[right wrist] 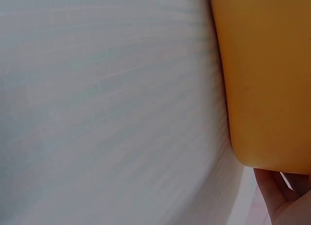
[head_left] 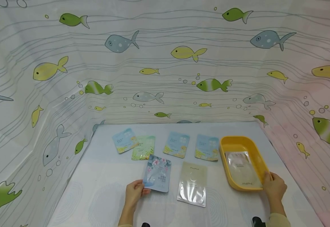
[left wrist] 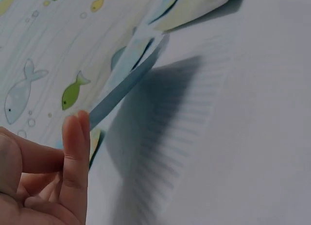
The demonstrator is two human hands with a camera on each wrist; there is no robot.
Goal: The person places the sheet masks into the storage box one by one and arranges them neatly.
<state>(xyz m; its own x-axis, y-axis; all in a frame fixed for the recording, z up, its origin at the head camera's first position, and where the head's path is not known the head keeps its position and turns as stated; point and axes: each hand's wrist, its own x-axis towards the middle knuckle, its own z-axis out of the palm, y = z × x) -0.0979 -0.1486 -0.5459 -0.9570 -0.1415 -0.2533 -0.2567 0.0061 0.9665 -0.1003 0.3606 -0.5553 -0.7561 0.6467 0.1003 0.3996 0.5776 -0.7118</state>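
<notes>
- On the pale table, lying flat: five sachets, namely three blue-and-yellow ones, one green overlapped by the leftmost blue, and one beige-and-silver sachet at the near middle.
- Being lifted off the table near its left front: a sixth, floral blue sachet, pinched at its lower left corner by the left hand, seen edge-on in the left wrist view.
- Lying inside the single yellow tray at right: a seventh, silvery sachet.
- Gripping the tray's near right corner: the right hand, fingers curled over the rim.
- Staying bare: table between the hands and along the front edge; fish-print curtain closing in the other three sides.
</notes>
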